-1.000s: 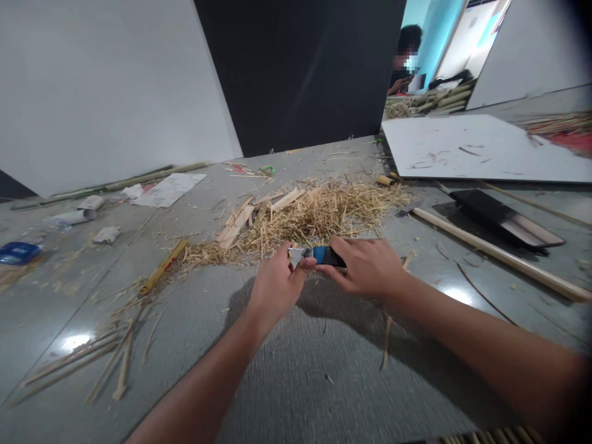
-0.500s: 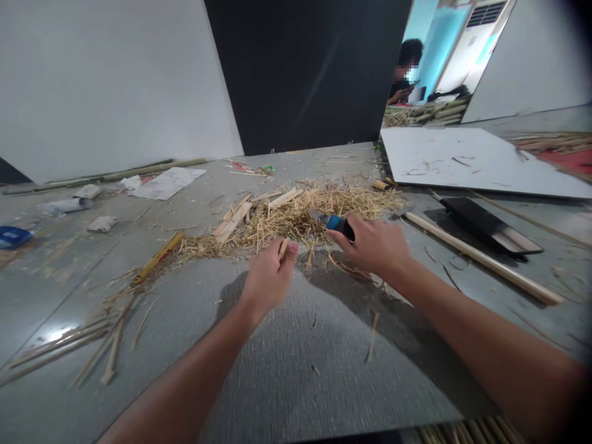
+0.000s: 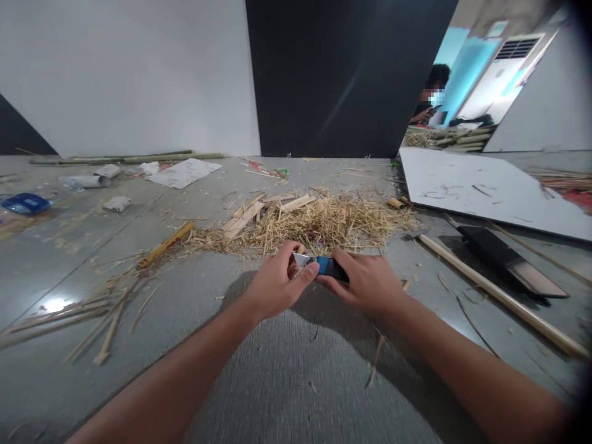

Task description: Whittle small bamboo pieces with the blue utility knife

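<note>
Near the middle of the head view, my right hand is wrapped round the black and blue handle of a utility knife. Its blade points left, against the fingers of my left hand. My left hand is closed on a small piece of wood, mostly hidden by the fingers, and its thumb lies at the front of the knife. Just beyond both hands spreads a heap of pale shavings with flat wooden strips on its left side.
A yellow tool and thin sticks lie at the left. On the right are a long pole, a black flat object and a white board. A person sits at the back right.
The knife in my right hand has moved left and nearer, and now meets the piece in my left hand. My left thumb has come over to the knife. The view has tilted and shifted slightly.
</note>
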The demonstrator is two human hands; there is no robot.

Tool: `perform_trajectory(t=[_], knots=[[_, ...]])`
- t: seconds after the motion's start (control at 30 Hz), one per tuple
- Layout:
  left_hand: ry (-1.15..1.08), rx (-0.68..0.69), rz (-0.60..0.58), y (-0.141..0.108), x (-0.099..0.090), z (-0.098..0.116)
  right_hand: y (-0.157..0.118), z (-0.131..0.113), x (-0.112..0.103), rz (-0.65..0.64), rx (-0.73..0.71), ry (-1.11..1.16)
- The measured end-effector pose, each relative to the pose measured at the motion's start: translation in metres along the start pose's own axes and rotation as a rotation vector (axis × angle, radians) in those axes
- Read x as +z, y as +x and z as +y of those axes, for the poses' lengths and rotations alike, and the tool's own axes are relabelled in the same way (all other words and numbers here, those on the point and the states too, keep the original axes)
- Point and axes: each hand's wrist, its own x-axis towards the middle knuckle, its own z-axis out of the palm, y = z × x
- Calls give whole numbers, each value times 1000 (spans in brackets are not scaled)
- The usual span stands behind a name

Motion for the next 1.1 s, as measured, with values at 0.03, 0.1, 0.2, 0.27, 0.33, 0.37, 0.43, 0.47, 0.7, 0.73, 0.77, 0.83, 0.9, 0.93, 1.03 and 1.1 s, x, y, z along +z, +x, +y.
perform_trajectory(t=[0.03,0.1,0.2,0.27,0.33,0.37,0.43,0.47,0.7,0.73,0.77,0.83,0.9,0.93,1.03,1.1], knots=[[-2,1,-6,0,0,1,0,1,1,0,-5,5],[-6,6,-8,-1,1,1,0,2,1,-3,-13,11],[-3,17,-23,0,-1,1,0,3,1,-13,-29,18],[5,8,-45,1,-1,0,0,4,0,-25,-41,28],[14,-6,-55,2,-2,-1,0,6,1,-37,-55,40],[18,-9,-56,2,-2,-1,0,6,1,-40,-59,43],[22,0,-56,2,-2,0,1,7,2,-40,-58,41],[25,8,-59,3,-2,0,1,8,2,-41,-54,38],[127,24,-42,5,-3,-2,1,4,1,-39,-16,19],[135,28,-43,6,-3,-2,0,4,1,-33,-3,14],[143,30,-45,6,-4,-3,0,4,1,-30,4,9],[160,34,-49,8,-4,-4,0,4,1,-29,7,4],[172,35,-44,8,-3,-4,0,4,1,-20,5,-1],[171,33,-42,9,-3,-3,0,4,1,-11,4,-7],[149,11,-37,8,-2,-1,0,5,0,32,6,-41],[143,-1,-22,8,0,0,0,5,-1,58,7,-62]])
